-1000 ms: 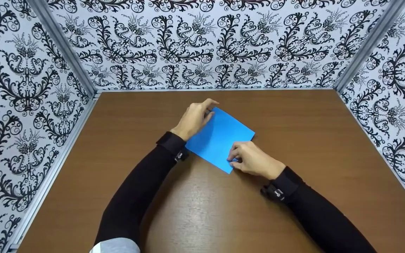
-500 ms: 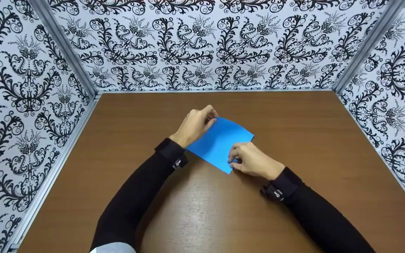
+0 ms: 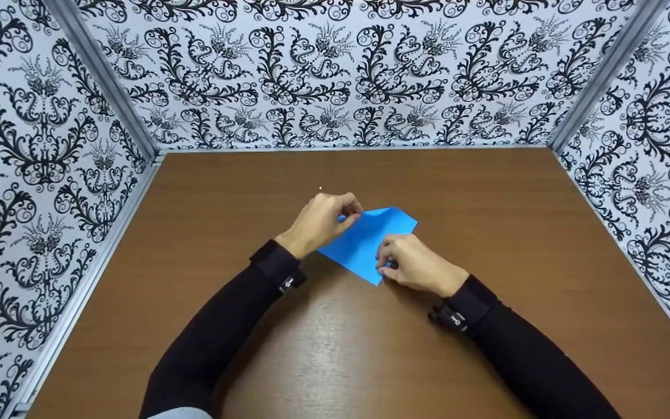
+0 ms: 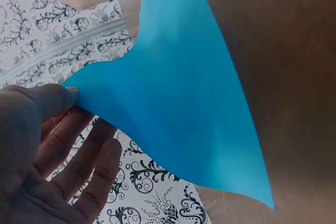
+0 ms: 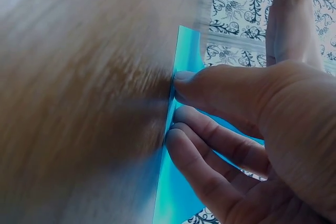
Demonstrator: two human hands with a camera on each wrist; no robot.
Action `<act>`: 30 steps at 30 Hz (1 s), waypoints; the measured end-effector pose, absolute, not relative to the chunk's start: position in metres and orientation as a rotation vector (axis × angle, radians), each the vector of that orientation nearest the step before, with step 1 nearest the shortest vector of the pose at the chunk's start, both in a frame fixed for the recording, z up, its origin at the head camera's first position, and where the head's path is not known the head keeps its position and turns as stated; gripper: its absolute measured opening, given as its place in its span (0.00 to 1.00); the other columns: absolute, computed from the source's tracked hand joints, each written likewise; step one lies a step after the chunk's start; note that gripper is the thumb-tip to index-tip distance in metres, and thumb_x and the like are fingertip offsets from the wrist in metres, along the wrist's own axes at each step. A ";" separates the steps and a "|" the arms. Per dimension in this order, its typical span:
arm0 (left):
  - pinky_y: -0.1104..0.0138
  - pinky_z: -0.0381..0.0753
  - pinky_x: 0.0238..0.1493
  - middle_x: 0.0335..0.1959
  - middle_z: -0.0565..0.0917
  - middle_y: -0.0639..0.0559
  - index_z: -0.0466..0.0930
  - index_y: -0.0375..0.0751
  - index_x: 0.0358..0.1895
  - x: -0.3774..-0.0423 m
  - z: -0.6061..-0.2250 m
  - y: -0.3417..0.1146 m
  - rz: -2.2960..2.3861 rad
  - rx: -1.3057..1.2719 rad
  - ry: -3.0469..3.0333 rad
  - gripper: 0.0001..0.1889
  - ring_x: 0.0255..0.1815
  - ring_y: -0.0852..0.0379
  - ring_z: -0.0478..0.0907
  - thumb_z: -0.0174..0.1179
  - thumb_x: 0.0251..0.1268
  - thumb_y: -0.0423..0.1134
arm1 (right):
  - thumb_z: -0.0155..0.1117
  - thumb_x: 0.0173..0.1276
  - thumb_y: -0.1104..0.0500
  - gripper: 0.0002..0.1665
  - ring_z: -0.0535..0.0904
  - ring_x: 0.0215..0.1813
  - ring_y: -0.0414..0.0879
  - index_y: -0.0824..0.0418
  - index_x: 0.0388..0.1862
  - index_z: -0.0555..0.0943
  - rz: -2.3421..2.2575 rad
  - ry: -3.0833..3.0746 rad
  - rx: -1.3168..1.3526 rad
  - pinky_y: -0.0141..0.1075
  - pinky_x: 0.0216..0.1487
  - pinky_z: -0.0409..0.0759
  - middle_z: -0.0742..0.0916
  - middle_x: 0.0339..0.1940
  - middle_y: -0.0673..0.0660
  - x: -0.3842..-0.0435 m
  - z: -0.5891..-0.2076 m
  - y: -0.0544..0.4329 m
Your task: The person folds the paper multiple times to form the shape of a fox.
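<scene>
A plain blue sheet of paper (image 3: pixel 364 241) lies partly on the brown table, its far left corner raised and bent over towards the near side. My left hand (image 3: pixel 323 221) pinches that corner between thumb and index finger. In the left wrist view the paper (image 4: pixel 173 93) rises in a curve from the thumb (image 4: pixel 58 98), with the other fingers spread behind it. My right hand (image 3: pixel 419 265) presses the near right part of the sheet against the table. Its thumb and fingertips (image 5: pixel 181 137) stand apart on the paper beside its edge in the right wrist view.
The brown wooden table (image 3: pixel 312 361) extends around the paper. White walls (image 3: pixel 335 75) with black scroll patterns enclose its back and both sides, with grey metal posts at the back corners. Both wrists carry black straps with small cameras.
My left hand has come down towards the near side with the far left corner, curling the sheet over. My right hand has stayed in place on the paper.
</scene>
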State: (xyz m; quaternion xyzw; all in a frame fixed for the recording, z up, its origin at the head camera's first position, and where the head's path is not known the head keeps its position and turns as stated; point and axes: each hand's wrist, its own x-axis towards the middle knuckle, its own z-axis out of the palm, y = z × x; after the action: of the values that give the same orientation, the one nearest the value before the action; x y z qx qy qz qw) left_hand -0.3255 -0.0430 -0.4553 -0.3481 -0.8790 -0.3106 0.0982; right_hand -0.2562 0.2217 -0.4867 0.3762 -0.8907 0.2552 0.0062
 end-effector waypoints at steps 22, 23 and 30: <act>0.55 0.97 0.54 0.42 0.98 0.49 0.97 0.43 0.45 -0.293 -0.473 -0.040 -0.835 -1.199 -2.669 0.02 0.46 0.51 0.95 0.77 0.81 0.36 | 0.83 0.75 0.69 0.05 0.88 0.38 0.44 0.61 0.39 0.98 0.762 -2.752 1.154 0.31 0.41 0.83 0.93 0.37 0.56 -0.256 -0.488 0.221; 0.55 0.97 0.54 0.42 0.98 0.49 0.97 0.43 0.45 -0.292 -0.473 -0.039 -0.836 -1.202 -2.675 0.03 0.46 0.51 0.95 0.77 0.82 0.36 | 0.83 0.75 0.69 0.05 0.88 0.38 0.44 0.61 0.39 0.99 0.755 -2.751 1.154 0.31 0.41 0.83 0.93 0.37 0.56 -0.256 -0.487 0.221; 0.56 0.97 0.52 0.42 0.98 0.49 0.97 0.44 0.44 -0.289 -0.478 -0.037 -0.863 -1.220 -2.707 0.03 0.45 0.53 0.96 0.77 0.82 0.36 | 0.83 0.76 0.69 0.03 0.91 0.40 0.47 0.63 0.43 1.00 0.749 -2.775 1.150 0.32 0.43 0.88 0.95 0.40 0.59 -0.253 -0.483 0.221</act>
State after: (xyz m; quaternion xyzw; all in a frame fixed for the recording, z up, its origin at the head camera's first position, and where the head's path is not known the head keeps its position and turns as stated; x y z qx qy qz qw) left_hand -0.2887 -0.0368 -0.4777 -0.3944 -0.8752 -0.2791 0.0248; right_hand -0.2533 0.2212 -0.4830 0.3715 -0.8961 0.2417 0.0228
